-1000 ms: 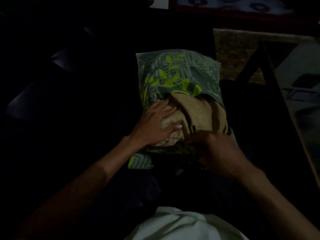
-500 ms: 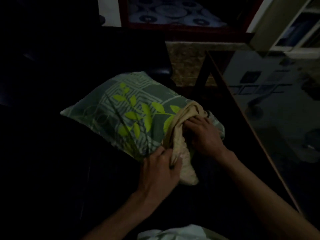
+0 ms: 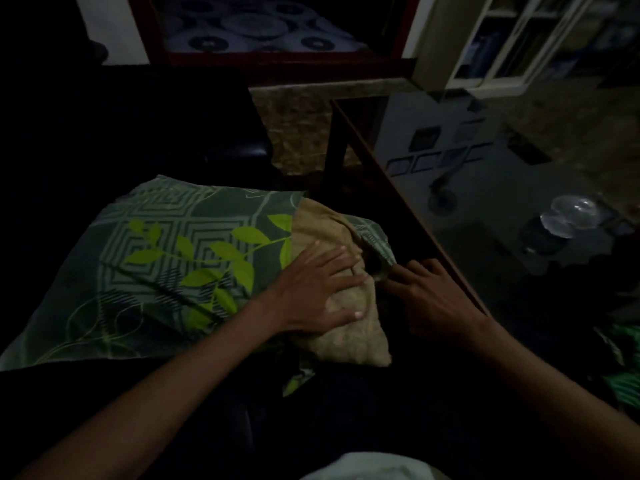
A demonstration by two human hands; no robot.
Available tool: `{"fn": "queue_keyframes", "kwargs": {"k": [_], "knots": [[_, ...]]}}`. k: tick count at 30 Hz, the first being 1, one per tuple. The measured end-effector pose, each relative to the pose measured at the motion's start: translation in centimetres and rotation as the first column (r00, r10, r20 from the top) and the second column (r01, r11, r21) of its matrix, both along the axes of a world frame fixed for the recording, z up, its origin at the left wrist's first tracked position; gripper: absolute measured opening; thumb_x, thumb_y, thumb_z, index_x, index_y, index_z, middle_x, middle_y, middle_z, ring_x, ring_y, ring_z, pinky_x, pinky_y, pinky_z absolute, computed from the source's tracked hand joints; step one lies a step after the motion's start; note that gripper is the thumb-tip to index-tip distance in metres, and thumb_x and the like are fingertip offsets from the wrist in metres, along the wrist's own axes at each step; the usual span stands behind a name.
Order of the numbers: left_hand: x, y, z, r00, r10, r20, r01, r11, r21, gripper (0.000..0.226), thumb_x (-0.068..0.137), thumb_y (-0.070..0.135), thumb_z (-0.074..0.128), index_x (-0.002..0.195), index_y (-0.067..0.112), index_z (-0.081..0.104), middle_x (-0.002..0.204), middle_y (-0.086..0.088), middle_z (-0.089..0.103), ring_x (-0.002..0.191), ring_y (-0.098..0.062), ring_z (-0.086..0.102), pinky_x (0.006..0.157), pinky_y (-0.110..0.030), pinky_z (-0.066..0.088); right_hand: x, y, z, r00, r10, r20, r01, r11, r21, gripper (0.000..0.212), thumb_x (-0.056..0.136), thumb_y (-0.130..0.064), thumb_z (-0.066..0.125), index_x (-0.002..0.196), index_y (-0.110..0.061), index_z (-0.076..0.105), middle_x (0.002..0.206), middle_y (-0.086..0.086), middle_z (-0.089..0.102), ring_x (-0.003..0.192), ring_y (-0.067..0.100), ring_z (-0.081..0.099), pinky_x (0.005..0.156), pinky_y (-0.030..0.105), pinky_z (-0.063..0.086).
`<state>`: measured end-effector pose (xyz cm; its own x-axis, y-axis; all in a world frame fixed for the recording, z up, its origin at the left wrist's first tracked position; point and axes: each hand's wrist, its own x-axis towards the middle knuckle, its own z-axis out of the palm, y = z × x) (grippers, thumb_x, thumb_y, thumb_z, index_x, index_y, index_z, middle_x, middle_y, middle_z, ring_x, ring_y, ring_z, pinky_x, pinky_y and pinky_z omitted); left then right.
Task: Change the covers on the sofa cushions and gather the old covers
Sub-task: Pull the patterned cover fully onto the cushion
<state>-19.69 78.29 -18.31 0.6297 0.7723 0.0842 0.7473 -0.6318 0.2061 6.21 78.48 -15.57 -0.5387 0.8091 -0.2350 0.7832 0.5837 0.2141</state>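
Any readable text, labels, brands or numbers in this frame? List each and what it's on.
None readable.
Green cushion cover: leaf and square-line pattern only, no words.
Tan cushion: plain.
Glass table: reflected wall frames, too dark and blurred to read.
Cabinet: contents too dim and small to read.

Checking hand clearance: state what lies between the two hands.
Head view: between left hand and right hand lie tan cushion and the green cover's dark opening.

Cushion (image 3: pixel 343 327) half inside cover (image 3: pixel 166 258), both on sofa (image 3: pixel 138 133), left hand (image 3: pixel 311 289) flat on cushion's exposed end, right hand (image 3: pixel 440 296) just right of it at cover's opening, table (image 3: pixel 398 199) right of sofa.
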Motion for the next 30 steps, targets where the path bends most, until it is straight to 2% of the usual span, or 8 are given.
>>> {"fn": "queue_keyframes", "kwargs": {"k": [4, 9, 11, 15, 20, 25, 28, 30], "knots": [[0.2, 0.4, -1.3, 0.984, 0.148, -0.101, -0.15, 0.989, -0.014, 0.101, 0.07, 0.098, 0.026, 0.149, 0.037, 0.043, 0.164, 0.007, 0.026, 0.155, -0.016, 0.009, 0.123, -0.052, -0.006, 1.2, -0.4, 0.3, 0.994, 0.111, 0.013, -0.11, 0.993, -0.03, 0.047, 0.071, -0.046, 0.057, 0.118, -0.041, 0.057, 0.117, -0.007, 0.057, 0.088, 0.017, 0.059, 0.074, 0.038, 0.04], [-3.0, 3.9, -1.2, 0.964, 0.262, -0.047, -0.257, 0.962, 0.093, 0.07, 0.081, 0.07, 0.044, 0.141, 0.035, 0.052, 0.144, 0.003, 0.053, 0.139, -0.026, 0.039, 0.115, -0.05, 0.027, 1.2, -1.3, 2.4, 0.962, 0.225, -0.155, -0.233, 0.972, -0.033, 0.027, 0.072, -0.039, 0.053, 0.098, -0.038, 0.047, 0.118, -0.012, 0.057, 0.09, 0.016, 0.059, 0.072, 0.035, 0.043], [-3.1, 3.8, -0.9, 0.964, 0.265, -0.035, -0.261, 0.961, 0.096, 0.066, 0.081, 0.065, 0.05, 0.138, 0.032, 0.056, 0.14, 0.003, 0.056, 0.136, -0.027, 0.042, 0.116, -0.053, 0.027, 1.0, -2.0, 2.9, 0.948, 0.212, -0.24, -0.232, 0.971, -0.058, 0.026, 0.075, -0.036, 0.059, 0.097, -0.038, 0.045, 0.119, -0.014, 0.057, 0.091, 0.016, 0.058, 0.072, 0.034, 0.046], [-1.3, 1.5, -0.6, 0.985, 0.17, 0.033, -0.173, 0.974, 0.144, 0.067, 0.083, 0.067, 0.049, 0.137, 0.029, 0.059, 0.142, -0.001, 0.056, 0.136, -0.03, 0.044, 0.118, -0.06, 0.018, 0.1, -3.0, 3.3, 0.923, 0.188, -0.337, -0.231, 0.968, -0.094, 0.026, 0.078, -0.037, 0.064, 0.101, -0.036, 0.052, 0.108, -0.014, 0.055, 0.087, 0.016, 0.061, 0.066, 0.031, 0.047], [-0.6, -1.0, -0.4, 0.995, 0.005, 0.101, -0.009, 0.999, 0.042, 0.07, 0.08, 0.082, 0.046, 0.13, 0.037, 0.065, 0.146, 0.012, 0.052, 0.147, -0.013, 0.031, 0.122, -0.056, 0.008, -1.3, -3.9, 4.1, 0.889, 0.154, -0.431, -0.245, 0.956, -0.164, 0.02, 0.075, -0.041, 0.064, 0.094, -0.035, 0.06, 0.11, -0.015, 0.056, 0.079, 0.015, 0.066, 0.064, 0.03, 0.05], [-1.3, -1.6, -0.7, 0.998, -0.03, -0.056, 0.033, 0.998, 0.052, 0.036, 0.067, 0.046, 0.067, 0.097, 0.027, 0.075, 0.117, 0.004, 0.067, 0.122, -0.021, 0.055, 0.114, -0.044, 0.018, -3.0, -2.7, 8.0, 0.783, 0.117, -0.611, -0.294, 0.935, -0.198, 0.014, 0.081, -0.041, 0.076, 0.08, -0.037, 0.062, 0.088, -0.019, 0.06, 0.077, 0.001, 0.062, 0.066, 0.028, 0.049], [-2.8, -2.4, -0.5, 0.997, -0.056, -0.055, 0.061, 0.995, 0.083, 0.065, 0.037, 0.035, 0.089, 0.092, 0.007, 0.073, 0.099, -0.009, 0.07, 0.103, -0.025, 0.061, 0.101, -0.037, 0.029, -4.8, -1.3, 9.8, 0.673, 0.101, -0.733, -0.303, 0.941, -0.149, 0.015, 0.083, -0.05, 0.076, 0.083, -0.036, 0.071, 0.085, -0.023, 0.063, 0.08, -0.001, 0.064, 0.067, 0.031, 0.051], [-4.0, -3.2, 0.6, 0.999, -0.051, -0.016, 0.051, 0.998, 0.034, 0.081, 0.038, 0.027, 0.095, 0.108, -0.001, 0.066, 0.107, -0.017, 0.068, 0.108, -0.027, 0.059, 0.102, -0.035, 0.03, -6.5, -0.6, 9.4, 0.582, 0.09, -0.808, -0.292, 0.951, -0.104, 0.017, 0.081, -0.05, 0.076, 0.083, -0.034, 0.072, 0.085, -0.022, 0.064, 0.083, 0.001, 0.065, 0.067, 0.036, 0.053]]}}
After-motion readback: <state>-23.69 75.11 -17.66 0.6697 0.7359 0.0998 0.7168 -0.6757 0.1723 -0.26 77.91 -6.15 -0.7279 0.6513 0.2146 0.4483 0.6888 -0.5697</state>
